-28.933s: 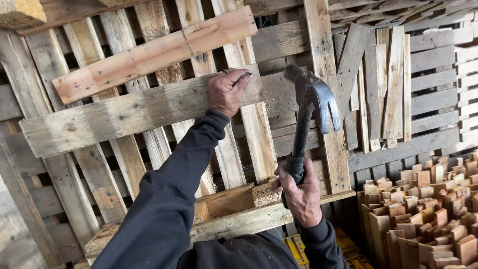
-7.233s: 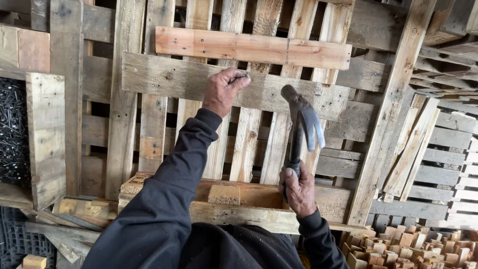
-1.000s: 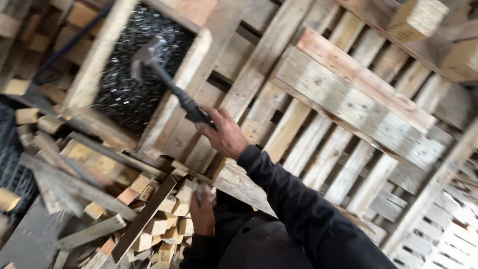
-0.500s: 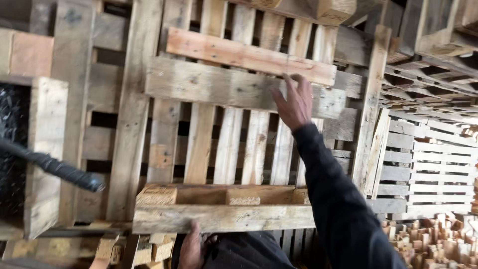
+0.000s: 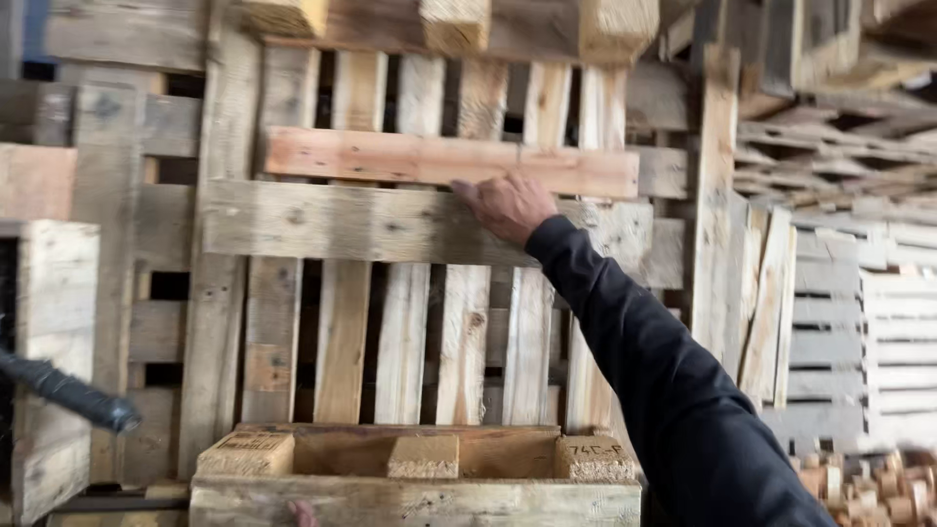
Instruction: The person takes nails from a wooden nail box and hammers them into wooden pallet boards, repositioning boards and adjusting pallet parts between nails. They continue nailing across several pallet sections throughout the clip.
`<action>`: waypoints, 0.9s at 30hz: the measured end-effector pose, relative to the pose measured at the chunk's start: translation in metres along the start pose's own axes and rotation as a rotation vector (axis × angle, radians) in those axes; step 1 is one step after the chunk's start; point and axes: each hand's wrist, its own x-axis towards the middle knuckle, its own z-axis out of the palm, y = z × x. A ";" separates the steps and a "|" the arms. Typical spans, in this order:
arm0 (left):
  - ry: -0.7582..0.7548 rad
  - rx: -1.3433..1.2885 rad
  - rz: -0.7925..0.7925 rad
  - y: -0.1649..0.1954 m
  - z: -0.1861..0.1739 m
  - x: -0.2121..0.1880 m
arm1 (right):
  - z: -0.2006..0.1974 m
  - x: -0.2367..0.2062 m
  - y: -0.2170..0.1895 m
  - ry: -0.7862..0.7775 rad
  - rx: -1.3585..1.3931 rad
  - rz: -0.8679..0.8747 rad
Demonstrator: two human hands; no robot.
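Note:
My right hand (image 5: 508, 205) reaches up from the lower right in a dark sleeve. It lies flat on a grey horizontal plank (image 5: 322, 222) of an upright wooden pallet, with its fingertips at the lower edge of a reddish plank (image 5: 390, 158) just above. It holds nothing. Only a fingertip of my left hand (image 5: 303, 509) shows at the bottom edge, by the front board of a pallet (image 5: 410, 500) lying on its side with three wood blocks. A black hammer handle (image 5: 68, 392) sticks in from the left edge, and no hand is on it.
Stacked pallets fill the whole background. A wooden crate frame (image 5: 54, 361) stands at the left. More slatted pallets (image 5: 859, 322) lean at the right, and a heap of small wood blocks (image 5: 859, 483) lies at the lower right.
A second ago my right hand swung the hammer at the left. It has let go of it, and now it has slid a little left along the grey plank. The view has settled.

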 end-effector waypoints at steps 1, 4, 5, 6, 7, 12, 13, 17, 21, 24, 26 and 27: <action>0.003 0.015 0.013 0.005 0.003 0.001 | -0.009 -0.002 -0.001 -0.020 -0.037 -0.032; 0.014 0.028 0.042 0.012 0.027 0.010 | -0.037 -0.013 -0.003 -0.242 0.195 0.177; 0.022 0.046 0.047 0.017 0.031 0.010 | -0.040 -0.022 -0.004 -0.191 0.205 0.128; 0.020 0.052 0.055 0.019 0.038 0.013 | -0.040 -0.028 0.000 -0.124 0.201 0.073; 0.018 0.052 0.047 0.020 0.046 0.017 | -0.036 -0.036 0.005 -0.040 0.181 0.004; 0.017 0.046 0.071 0.043 0.078 0.049 | 0.016 -0.070 0.050 -0.090 0.225 0.196; 0.015 0.043 0.074 0.046 0.084 0.055 | 0.024 -0.078 0.061 -0.037 0.127 0.109; 0.012 0.057 0.082 0.060 0.106 0.069 | 0.041 -0.129 0.094 -0.114 0.099 0.286; 0.010 0.060 0.117 0.066 0.130 0.081 | 0.071 -0.163 0.107 -0.058 0.303 0.660; 0.005 0.080 0.141 0.058 0.150 0.092 | 0.099 -0.163 0.106 -0.166 0.259 0.860; -0.002 0.087 0.156 0.052 0.159 0.098 | 0.106 -0.160 0.102 -0.083 0.230 0.833; -0.008 0.092 0.162 0.049 0.160 0.098 | 0.107 -0.160 0.101 0.066 0.207 0.738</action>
